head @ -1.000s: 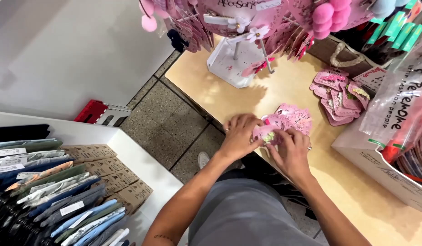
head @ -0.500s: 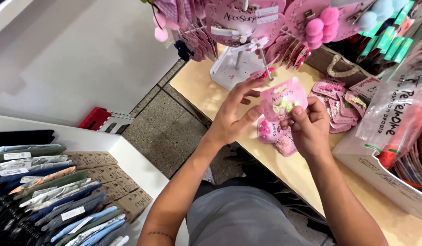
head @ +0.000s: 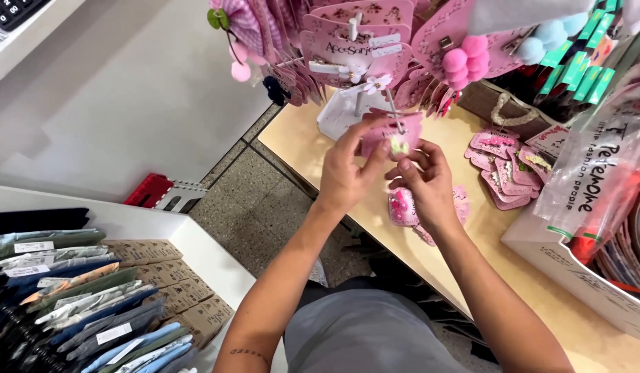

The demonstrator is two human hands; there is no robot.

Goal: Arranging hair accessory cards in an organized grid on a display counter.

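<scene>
Pale wooden counter (head: 313, 148) runs along a white wall, with speckled grey floor tiles beside it. Above the counter a display rack (head: 354, 41) is crowded with pink scalloped cards of hair accessories, some carrying pompoms and small flowers. The left hand (head: 345, 173) and the right hand (head: 423, 181) are raised together at a pink card (head: 389, 130) that sits on a metal peg (head: 394, 110) of the rack; the left fingers pinch the card's left edge, and the right thumb and forefinger pinch its lower edge by a small pale green clip. Under the hands, a small pile of pink cards (head: 406, 207) lies on the counter, and a second, fanned stack of cards (head: 503, 162) lies further right. At the right edge stands a white cardboard box (head: 541, 252), with a glossy clear plastic bag (head: 596, 179) printed in black and green leaning over it. At lower left a white shelf (head: 127, 221) holds folded garments (head: 71, 304) in blue, grey and green with white rectangular tags, next to rows of flat brown cardboard packets (head: 161, 276). A red and white object (head: 158, 193) lies on the floor against the wall.
</scene>
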